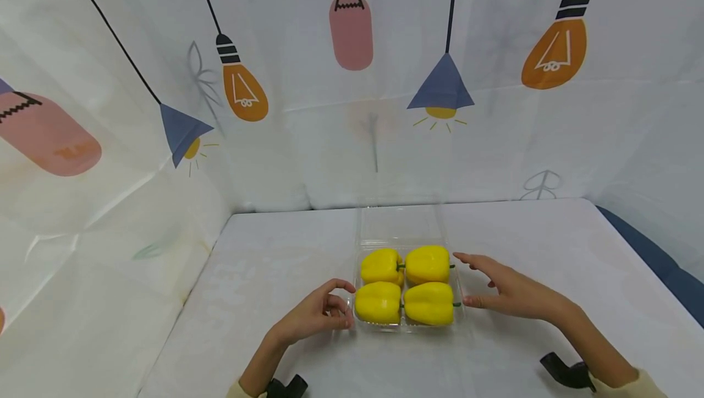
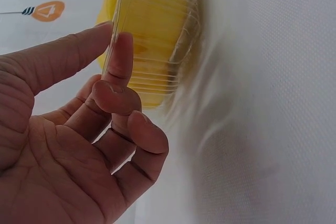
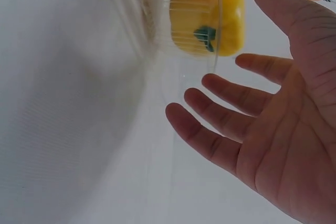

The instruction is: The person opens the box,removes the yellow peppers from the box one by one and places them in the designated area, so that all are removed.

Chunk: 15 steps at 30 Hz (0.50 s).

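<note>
A clear plastic clamshell container (image 1: 404, 329) lies on the white table with its lid (image 1: 400, 225) folded back, away from me. Several yellow bell peppers (image 1: 377, 303) with green stems fill it in two rows. At its left side my left hand (image 1: 321, 311) pinches the rim between thumb and index finger, as the left wrist view shows, while the other fingers curl loosely below. On the opposite side my right hand (image 1: 508, 288) is spread, its thumb right at the rim and its other fingers extended. Ribbed container walls (image 2: 152, 74) show in both wrist views.
The white-covered table (image 1: 275, 251) extends around the container. Behind it and on the left hangs a pale sheet (image 1: 302, 153) printed with lamps and bulbs. A dark blue surface (image 1: 649, 257) shows past the table's right edge. Black wrist straps (image 1: 566, 372) sit on both forearms.
</note>
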{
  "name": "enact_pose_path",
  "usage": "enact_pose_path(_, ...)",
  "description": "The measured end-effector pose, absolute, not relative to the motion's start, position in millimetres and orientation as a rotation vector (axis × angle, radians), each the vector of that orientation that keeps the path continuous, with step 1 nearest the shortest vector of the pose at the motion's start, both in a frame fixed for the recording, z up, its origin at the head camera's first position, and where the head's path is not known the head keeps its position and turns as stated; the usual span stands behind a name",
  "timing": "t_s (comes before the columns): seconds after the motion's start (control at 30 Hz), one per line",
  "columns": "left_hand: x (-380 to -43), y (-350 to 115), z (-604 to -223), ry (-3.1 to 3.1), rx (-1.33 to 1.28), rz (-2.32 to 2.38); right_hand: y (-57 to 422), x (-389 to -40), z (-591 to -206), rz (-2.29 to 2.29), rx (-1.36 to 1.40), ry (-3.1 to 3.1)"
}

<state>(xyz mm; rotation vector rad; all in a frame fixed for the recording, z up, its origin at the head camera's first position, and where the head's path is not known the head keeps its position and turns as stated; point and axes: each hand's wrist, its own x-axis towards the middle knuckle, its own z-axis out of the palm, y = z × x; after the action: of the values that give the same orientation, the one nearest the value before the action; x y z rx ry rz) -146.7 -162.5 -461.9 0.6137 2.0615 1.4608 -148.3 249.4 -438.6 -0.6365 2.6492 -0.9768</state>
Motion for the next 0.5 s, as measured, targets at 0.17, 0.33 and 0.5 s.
enact_pose_path(0.17,-146,-163,-462,2.061,0.606,1.465,250,-144,-443,-0.994,-0.612,2.626)
enact_pose_path(0.33,-147,-163,-464,2.06,0.61,1.475,249,-141,-446,-1.029,-0.607,2.579)
enact_pose_path(0.5,-147,-164,-465,2.058,0.611,1.476,248,-138,-452,-1.033,-0.635,2.558)
